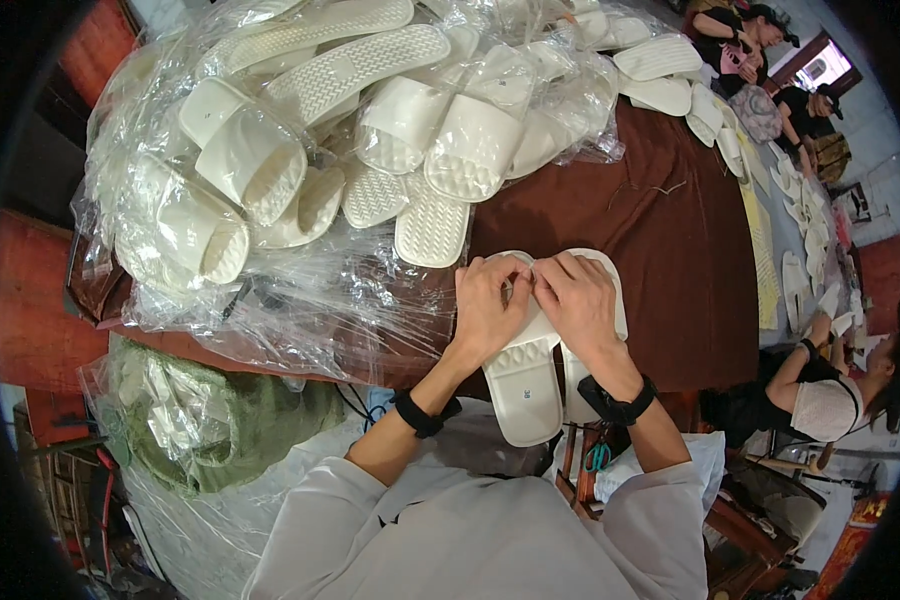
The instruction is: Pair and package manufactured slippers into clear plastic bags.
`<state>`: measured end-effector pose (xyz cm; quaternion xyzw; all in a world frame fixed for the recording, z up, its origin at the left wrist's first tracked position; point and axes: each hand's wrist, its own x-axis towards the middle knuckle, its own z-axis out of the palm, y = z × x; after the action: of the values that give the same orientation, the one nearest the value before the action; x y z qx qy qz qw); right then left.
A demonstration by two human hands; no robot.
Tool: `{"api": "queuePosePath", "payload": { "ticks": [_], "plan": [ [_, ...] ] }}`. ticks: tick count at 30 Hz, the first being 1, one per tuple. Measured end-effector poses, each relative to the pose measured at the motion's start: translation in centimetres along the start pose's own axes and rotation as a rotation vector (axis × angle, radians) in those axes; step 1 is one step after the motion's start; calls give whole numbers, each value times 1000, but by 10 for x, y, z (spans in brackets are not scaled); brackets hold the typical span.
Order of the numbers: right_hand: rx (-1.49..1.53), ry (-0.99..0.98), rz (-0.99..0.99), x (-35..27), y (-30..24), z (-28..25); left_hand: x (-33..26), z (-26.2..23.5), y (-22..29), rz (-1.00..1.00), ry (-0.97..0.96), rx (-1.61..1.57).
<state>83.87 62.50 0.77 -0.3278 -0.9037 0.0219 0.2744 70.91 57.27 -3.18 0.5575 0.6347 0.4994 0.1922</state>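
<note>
While under both hands (pixel 535 305), white slippers (pixel 530 385); bagged slippers (pixel 270 160) nearby.

A pair of cream-white slide sandals (pixel 526 372) is seen to be of moulded foam-like plastic, matt and smooth on the sides, with a ribbed diamond texture pressed into the soles. The heap of matching sandals (pixel 370 130) is covered by thin clear plastic film (pixel 300 300), glossy and heavily crinkled, with bright highlights. The table (pixel 660 250) is draped in dark brown cloth, matt and slightly creased, with loose threads on it. Black fabric bands are worn at the wrists of the left hand (pixel 490 305) and the right hand (pixel 578 300). The sleeves (pixel 470 540) are of soft, matt, pale grey cloth.
</note>
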Motion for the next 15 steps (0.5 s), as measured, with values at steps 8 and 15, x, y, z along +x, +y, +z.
{"api": "queuePosePath", "payload": {
  "ticks": [8,15],
  "plan": [
    [4,-13,-20,-2,-1,2,-1,-2,0,1,-13,-7],
    [-7,-52,-32,-2,-2,2,0,-2,-2,25,-24,6]
  ]
}}
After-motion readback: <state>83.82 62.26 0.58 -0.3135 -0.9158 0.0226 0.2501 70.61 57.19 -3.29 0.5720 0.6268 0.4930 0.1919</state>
